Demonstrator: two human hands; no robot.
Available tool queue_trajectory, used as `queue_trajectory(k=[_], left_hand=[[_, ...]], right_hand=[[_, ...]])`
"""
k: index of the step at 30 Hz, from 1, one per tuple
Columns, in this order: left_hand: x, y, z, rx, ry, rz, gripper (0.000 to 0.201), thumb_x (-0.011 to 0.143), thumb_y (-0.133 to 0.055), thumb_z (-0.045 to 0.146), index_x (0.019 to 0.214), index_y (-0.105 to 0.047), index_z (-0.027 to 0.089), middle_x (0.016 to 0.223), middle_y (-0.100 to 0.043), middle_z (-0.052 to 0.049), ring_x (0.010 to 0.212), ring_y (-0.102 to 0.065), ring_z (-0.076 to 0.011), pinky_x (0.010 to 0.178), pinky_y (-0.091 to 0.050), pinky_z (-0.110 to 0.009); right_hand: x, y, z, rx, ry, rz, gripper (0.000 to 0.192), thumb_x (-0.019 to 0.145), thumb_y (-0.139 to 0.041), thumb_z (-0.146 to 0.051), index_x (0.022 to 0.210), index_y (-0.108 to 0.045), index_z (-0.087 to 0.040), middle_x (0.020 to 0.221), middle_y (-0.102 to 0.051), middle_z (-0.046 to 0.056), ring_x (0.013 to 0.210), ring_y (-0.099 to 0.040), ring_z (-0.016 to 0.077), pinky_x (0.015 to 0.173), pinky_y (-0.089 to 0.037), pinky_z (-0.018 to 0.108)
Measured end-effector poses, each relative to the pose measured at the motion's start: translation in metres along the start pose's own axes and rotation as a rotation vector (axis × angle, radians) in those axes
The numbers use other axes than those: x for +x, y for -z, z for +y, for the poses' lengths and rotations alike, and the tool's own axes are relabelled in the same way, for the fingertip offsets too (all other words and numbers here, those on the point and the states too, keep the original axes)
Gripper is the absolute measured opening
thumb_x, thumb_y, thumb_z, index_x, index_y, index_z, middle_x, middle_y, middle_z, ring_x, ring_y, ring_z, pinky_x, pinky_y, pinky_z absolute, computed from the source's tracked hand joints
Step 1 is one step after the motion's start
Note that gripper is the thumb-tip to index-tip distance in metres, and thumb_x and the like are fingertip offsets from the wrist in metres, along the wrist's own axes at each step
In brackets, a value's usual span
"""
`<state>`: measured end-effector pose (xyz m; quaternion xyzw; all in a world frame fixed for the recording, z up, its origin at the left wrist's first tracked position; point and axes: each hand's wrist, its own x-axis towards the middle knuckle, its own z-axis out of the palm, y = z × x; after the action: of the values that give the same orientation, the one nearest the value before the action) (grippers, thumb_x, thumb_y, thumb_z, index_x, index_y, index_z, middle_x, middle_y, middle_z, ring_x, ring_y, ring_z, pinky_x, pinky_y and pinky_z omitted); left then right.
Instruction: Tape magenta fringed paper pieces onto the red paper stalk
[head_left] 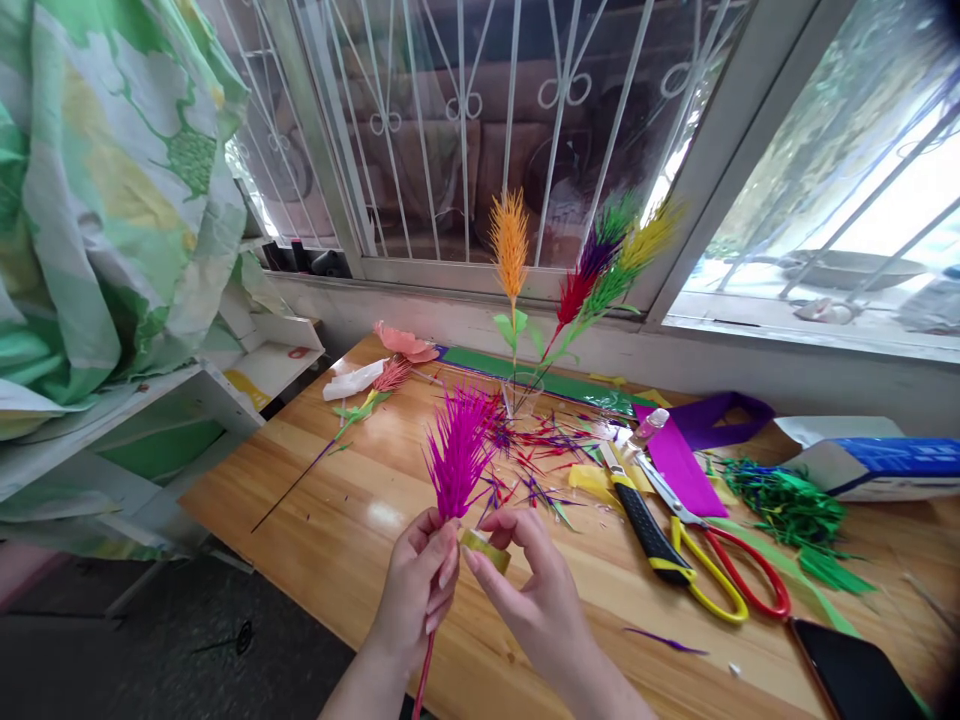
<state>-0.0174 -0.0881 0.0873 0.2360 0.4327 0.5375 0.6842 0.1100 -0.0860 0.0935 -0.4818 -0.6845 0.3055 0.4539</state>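
Left hand [420,590] is pinched shut around the stem just under the magenta plume [457,455], holding it upright over the near edge of the table [360,520]. Right hand [529,585] has its fingers curled on a small roll of green tape [486,548], pressed right up against the stem below the plume. That plume looks feather-light, all thin paper spikes, likely to crush or bend if squeezed, so the stem is the place to grip, as the left hand does. The stem looks thin and stiff, running down past the wrist. The tape roll is small and probably tacky at the loose end. Beyond the plume, paper snippets [540,450] litter the table; right of it lie a knife [649,530] and scissors [712,560].
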Motion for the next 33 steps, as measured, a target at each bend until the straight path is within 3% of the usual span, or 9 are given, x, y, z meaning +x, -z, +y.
queue_trajectory(k=[9,13,23,29,33], left_hand=[[0.006,0.000,-0.003,0.133,-0.173,0.148,0.028,0.068,-0.063,0.042,0.063,-0.053,0.016,0.036,-0.040,0.010,0.027,-0.030,-0.0021,0.029,-0.023,-0.013],[0.005,0.001,-0.002,0.168,-0.174,0.179,0.030,0.067,-0.063,0.045,0.065,-0.056,0.015,0.036,-0.041,0.009,0.027,-0.029,-0.0026,0.029,-0.024,-0.015],[0.017,0.013,-0.004,0.194,-0.052,0.083,0.043,0.070,-0.053,0.054,0.051,-0.041,0.018,0.034,-0.033,0.010,0.026,-0.024,-0.0025,0.028,-0.022,-0.016],[0.013,0.016,-0.004,0.150,-0.004,0.032,0.028,0.073,-0.057,0.044,0.076,-0.054,0.017,0.039,-0.026,0.013,0.030,-0.015,-0.0011,0.028,-0.014,-0.014],[0.015,0.016,-0.007,0.167,0.007,0.005,0.032,0.070,-0.057,0.047,0.070,-0.053,0.016,0.038,-0.029,0.012,0.029,-0.016,-0.0008,0.028,-0.014,-0.015]], right_hand=[[0.002,-0.002,-0.005,-0.019,0.051,-0.013,0.016,0.074,-0.060,-0.023,0.087,-0.051,-0.020,0.071,-0.053,0.001,0.070,-0.050,0.0158,0.065,-0.042,0.028],[0.004,-0.001,-0.005,-0.023,0.059,-0.025,0.016,0.073,-0.061,-0.022,0.086,-0.051,-0.020,0.071,-0.053,0.001,0.071,-0.050,0.0162,0.064,-0.043,0.028],[0.009,-0.012,0.001,-0.008,0.094,0.002,0.008,0.077,-0.058,-0.024,0.082,-0.053,-0.020,0.076,-0.057,0.003,0.076,-0.049,0.0170,0.067,-0.043,0.029],[0.005,-0.012,0.007,0.039,0.052,-0.019,0.010,0.077,-0.059,-0.024,0.084,-0.053,-0.021,0.078,-0.055,0.002,0.078,-0.048,0.0169,0.070,-0.042,0.028],[0.004,-0.012,0.006,0.026,0.056,-0.032,0.009,0.076,-0.059,-0.022,0.081,-0.052,-0.020,0.078,-0.055,0.002,0.078,-0.047,0.0172,0.069,-0.041,0.029]])
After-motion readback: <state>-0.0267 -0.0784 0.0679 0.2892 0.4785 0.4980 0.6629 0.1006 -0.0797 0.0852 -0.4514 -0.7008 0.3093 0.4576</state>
